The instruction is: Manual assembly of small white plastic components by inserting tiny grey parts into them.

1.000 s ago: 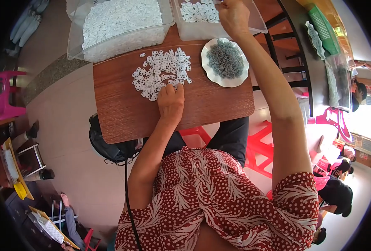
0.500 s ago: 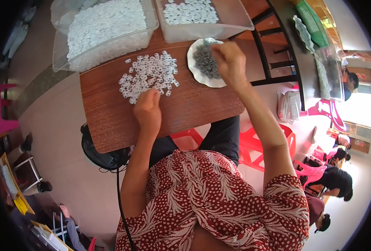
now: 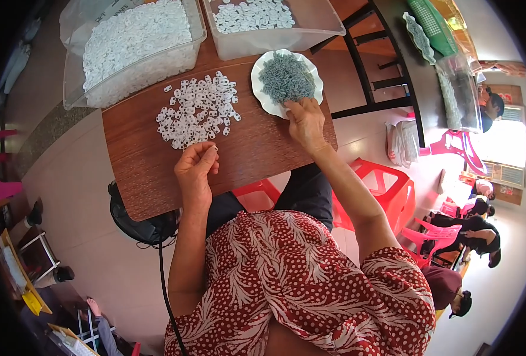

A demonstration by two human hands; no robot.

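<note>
My left hand (image 3: 194, 173) is closed in a pinch just in front of a loose pile of small white plastic pieces with holes (image 3: 195, 113). A bit of one white plastic piece (image 3: 214, 148) shows between its thumb and forefinger. To the right stands a white wavy-rimmed plate (image 3: 256, 83) heaped with small grey metal pieces, seemingly screws (image 3: 285, 76). My right hand (image 3: 306, 126) reaches over the plate's near rim, its fingertips pinched together at the edge of the heap. Whatever those fingertips hold is too small to make out.
Two clear plastic bins of white pieces, one on the left (image 3: 135, 68) and one on the right (image 3: 275, 43), stand beyond the brown wooden table (image 3: 150, 172). A red stool (image 3: 373, 190) is at my right. Several people sit farther right. A black cable (image 3: 162, 285) hangs by my left arm.
My right hand has come down and nearer, from above the plate's right side to its near rim. My left hand has drawn slightly back from the pile, and a white piece now shows in it.
</note>
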